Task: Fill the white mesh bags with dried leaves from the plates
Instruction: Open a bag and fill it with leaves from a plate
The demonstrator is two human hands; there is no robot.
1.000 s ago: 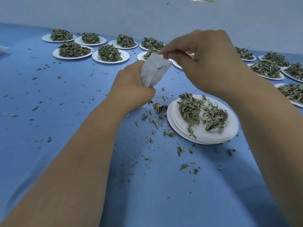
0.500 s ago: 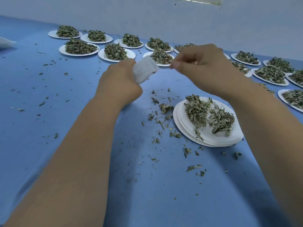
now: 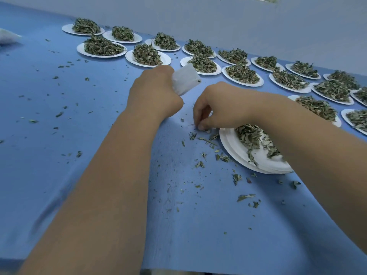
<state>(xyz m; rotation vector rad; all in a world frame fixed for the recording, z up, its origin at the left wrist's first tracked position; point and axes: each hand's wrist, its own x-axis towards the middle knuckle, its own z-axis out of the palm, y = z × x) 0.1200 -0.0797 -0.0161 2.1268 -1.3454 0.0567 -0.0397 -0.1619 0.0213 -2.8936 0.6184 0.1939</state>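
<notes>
Grips the white mesh bag [image 3: 185, 79] in the left hand [image 3: 154, 94], fingers curled round its lower part, with the upper end sticking out up and to the right, lifted clear of the blue cloth [image 3: 99, 135]. Reaches down with the right hand [image 3: 220, 108], fingers curled, thumb and fingertips pinched together on leaf bits [image 3: 206, 132] lying on the cloth. Keeps that hand below and to the right of the bag, apart from it. Just right of the pinch, a stack of white plates [image 3: 238, 153] with a thin scatter of dried leaves [image 3: 249, 135] on top, its right side hidden under the right forearm. More crumbs strewn over the cloth all around. Further back, rows of heaped plates [image 3: 101, 47] running left to right below the pale wall [image 3: 238, 20]. At the far left edge, a white object [image 3: 8, 36], too blurred to tell.
</notes>
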